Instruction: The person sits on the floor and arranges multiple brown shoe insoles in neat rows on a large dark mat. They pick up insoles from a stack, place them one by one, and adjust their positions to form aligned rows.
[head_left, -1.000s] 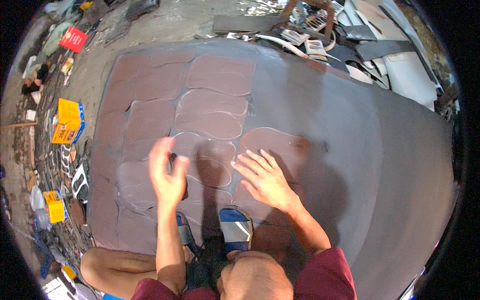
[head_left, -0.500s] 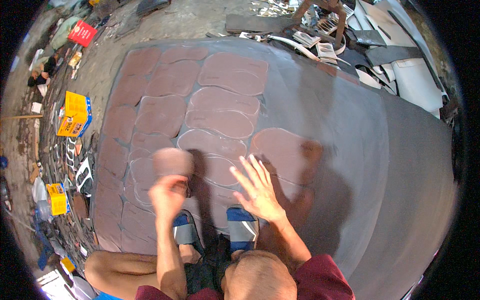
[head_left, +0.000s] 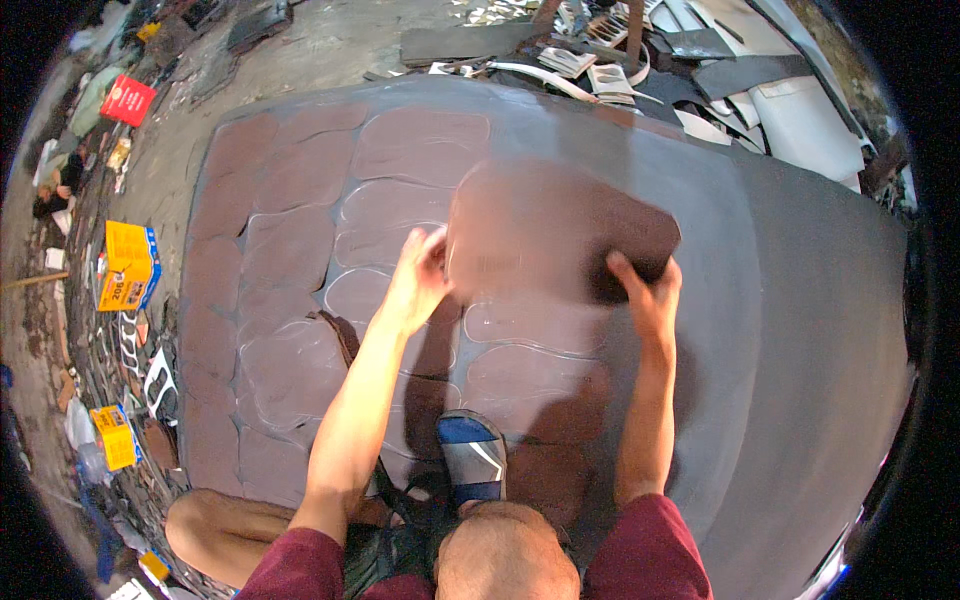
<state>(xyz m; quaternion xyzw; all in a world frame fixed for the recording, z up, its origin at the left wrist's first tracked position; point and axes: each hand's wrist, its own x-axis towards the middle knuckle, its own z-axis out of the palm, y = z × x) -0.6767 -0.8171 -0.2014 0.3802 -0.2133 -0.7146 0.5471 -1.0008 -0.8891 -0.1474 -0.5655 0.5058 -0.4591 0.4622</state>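
A broad, reddish-brown panel with rounded corners (head_left: 545, 225), blurred by motion, is raised and tilted above the large dark sheet (head_left: 715, 300). My left hand (head_left: 422, 272) closes on its left edge, with the fingertips partly hidden behind it. On the panel's lower right corner, my right hand (head_left: 652, 290) grips with the thumb on top. Rows of brown rounded shapes with pale outlines (head_left: 285, 250) cover the sheet's left and middle. A narrow dark brown strip (head_left: 342, 335) stands out beside my left forearm; its kind is unclear.
My sandalled foot (head_left: 472, 455) rests on the sheet near me. Yellow boxes (head_left: 130, 265), a red box (head_left: 127, 100) and scraps line the left side. White and grey offcuts (head_left: 805, 120) are heaped at the far right, near wooden legs (head_left: 635, 35).
My left hand has let go of a blurred brown object and moved right to the panel. My spread right hand has moved right and closed on its corner. The view has shifted slightly.
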